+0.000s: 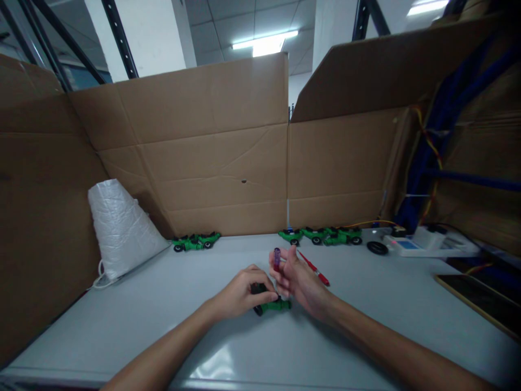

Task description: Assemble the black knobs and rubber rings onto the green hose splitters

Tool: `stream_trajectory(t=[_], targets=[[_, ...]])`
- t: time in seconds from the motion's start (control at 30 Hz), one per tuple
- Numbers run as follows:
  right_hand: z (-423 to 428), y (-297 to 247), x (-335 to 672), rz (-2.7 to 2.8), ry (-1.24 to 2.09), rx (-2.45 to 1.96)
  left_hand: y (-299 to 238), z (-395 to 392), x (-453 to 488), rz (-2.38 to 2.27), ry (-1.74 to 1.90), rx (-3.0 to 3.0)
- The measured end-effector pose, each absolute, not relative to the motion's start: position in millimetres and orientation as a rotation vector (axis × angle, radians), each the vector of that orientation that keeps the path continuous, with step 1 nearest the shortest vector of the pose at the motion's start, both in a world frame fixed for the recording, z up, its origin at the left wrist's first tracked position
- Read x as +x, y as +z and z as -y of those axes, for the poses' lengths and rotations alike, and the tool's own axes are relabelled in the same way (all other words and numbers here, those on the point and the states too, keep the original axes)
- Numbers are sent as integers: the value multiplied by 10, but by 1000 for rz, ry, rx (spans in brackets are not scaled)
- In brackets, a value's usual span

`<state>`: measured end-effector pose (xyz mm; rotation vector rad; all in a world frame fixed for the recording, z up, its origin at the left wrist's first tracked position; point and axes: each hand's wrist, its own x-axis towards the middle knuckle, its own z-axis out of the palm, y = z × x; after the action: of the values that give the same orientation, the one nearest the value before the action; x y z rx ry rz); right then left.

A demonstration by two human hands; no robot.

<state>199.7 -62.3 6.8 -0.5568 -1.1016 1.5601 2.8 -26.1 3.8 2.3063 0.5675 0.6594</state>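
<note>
Near the middle of the table, my left hand is closed around a green toy car with black wheels, its fingers on the car's upper rear part. Just to the right and a little above is my right hand. Its fingers hold a small screwdriver with a translucent purple handle, which points upward; the lower end is hidden by the fingers and the car. On the table behind my right hand lies a red pen-like tool, not touched by the fingers as far as I can see.
Several green toy cars stand along the back right, and more green cars at the back left. A white foam-wrapped bag leans at left. A black ring, a white power strip and a dark flat panel lie right. Cardboard walls enclose the table.
</note>
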Motion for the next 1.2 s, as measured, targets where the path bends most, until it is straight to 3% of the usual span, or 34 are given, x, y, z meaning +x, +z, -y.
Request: stream_trajectory(t=[1.2], targets=[[619,83,2015,1370,1408,-551,94,270,58,-559,651,2306]])
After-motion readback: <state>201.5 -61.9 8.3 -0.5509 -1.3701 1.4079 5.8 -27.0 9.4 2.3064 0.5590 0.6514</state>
